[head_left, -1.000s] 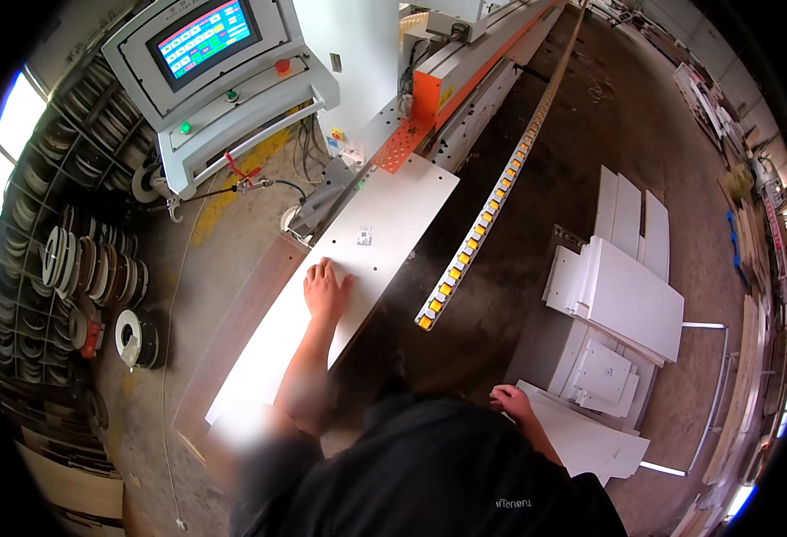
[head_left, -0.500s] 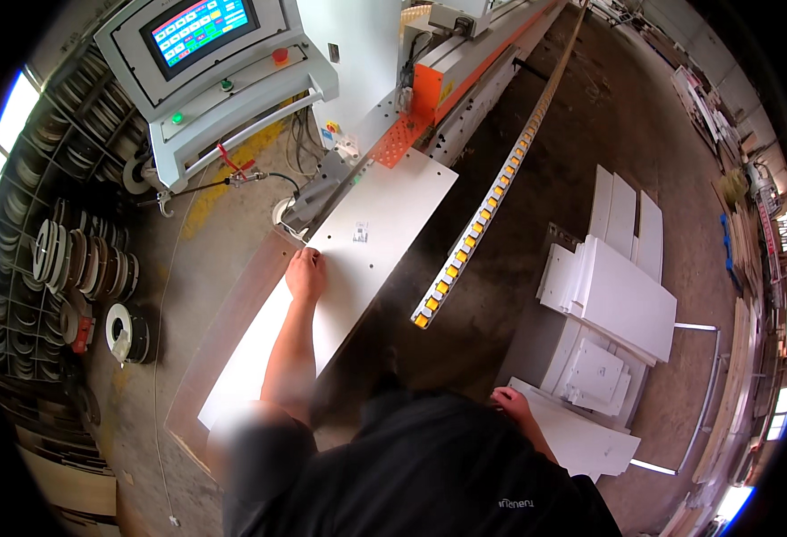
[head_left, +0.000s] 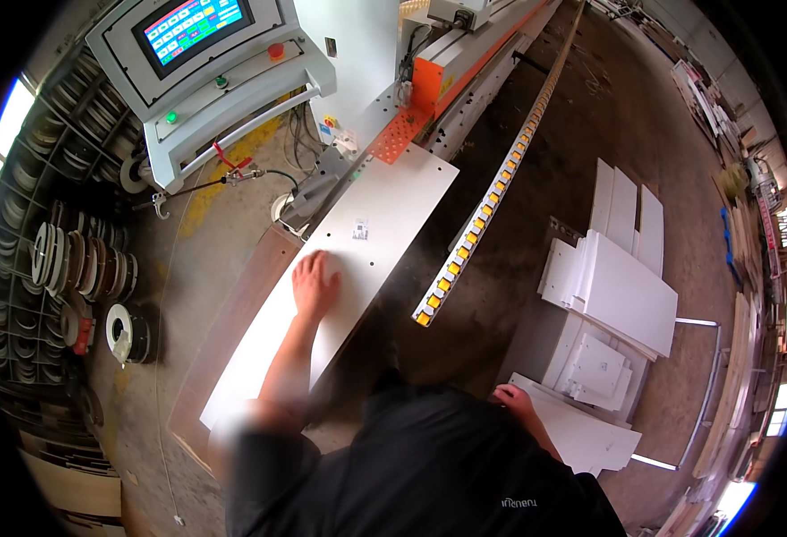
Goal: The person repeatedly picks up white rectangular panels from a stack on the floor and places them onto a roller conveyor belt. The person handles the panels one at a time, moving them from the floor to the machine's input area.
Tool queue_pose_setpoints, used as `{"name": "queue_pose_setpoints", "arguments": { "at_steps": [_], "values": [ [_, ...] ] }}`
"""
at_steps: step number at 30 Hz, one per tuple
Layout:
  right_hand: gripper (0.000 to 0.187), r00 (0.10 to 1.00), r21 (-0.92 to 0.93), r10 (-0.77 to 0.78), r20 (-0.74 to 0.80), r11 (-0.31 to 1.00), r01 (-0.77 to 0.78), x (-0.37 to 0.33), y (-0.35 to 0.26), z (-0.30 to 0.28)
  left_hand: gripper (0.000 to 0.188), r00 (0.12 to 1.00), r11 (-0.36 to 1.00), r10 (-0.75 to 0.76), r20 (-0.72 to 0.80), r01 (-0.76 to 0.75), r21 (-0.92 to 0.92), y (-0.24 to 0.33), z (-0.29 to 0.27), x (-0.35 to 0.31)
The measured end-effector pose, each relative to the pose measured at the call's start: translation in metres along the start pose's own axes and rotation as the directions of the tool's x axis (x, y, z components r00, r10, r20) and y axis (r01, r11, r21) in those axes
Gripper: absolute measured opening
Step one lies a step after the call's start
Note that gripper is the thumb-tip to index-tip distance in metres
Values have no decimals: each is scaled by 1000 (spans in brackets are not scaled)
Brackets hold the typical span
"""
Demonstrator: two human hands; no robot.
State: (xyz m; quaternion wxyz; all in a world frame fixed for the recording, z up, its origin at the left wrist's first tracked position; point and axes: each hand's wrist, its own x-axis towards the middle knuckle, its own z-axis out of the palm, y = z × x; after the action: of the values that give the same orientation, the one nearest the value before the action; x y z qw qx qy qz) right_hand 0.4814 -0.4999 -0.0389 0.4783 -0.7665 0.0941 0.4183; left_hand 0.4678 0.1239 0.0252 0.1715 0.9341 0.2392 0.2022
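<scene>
At the left, a rack of edging rolls [head_left: 17, 268] stands behind a black-and-white roll [head_left: 140, 336] on the floor. Next comes the grey control console [head_left: 134, 103], its screen lit.

A brown board [head_left: 248, 313] shows along the left edge of the white panel [head_left: 357, 268], which lies flat and slants up to the machine. The left hand [head_left: 314, 285] rests palm down on it, fingers extended and clamped on nothing. At the panel's far end is an orange perforated plate [head_left: 399, 136]; whether the panel reaches under it, I cannot tell. As far as I can judge, this 1 panel is placed at the machine but not through it: nearly all its length lies on the near side.

Right of a gap runs a rail with yellow rollers [head_left: 476, 228], with no panel on it. The right hand [head_left: 514, 399] has its fingers curled beside a low white panel [head_left: 581, 434]; I cannot tell whether it grips anything. Beyond are stacked white panels [head_left: 630, 295]; whether these are finished or waiting is unclear.
</scene>
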Motion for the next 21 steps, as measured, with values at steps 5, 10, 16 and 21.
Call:
{"name": "queue_pose_setpoints", "arguments": {
  "at_steps": [5,10,16,21],
  "values": [
    [39,999,-49,-8,32,999,10,3,-2,-3,53,982,975,-189,1,187,118,-23,10,45],
    [35,999,-67,17,29,998,-15,3,0,-7,42,943,947,-301,140,280,155,-35,-4,67],
    [39,994,-33,90,-69,995,-92,-15,34,-9,62,982,996,7,189,-24,89,-3,-9,-13],
    [41,986,-162,118,-121,977,-137,-53,24,-4,89,925,962,-16,380,-89,257,96,-12,-22]
  ]
}}
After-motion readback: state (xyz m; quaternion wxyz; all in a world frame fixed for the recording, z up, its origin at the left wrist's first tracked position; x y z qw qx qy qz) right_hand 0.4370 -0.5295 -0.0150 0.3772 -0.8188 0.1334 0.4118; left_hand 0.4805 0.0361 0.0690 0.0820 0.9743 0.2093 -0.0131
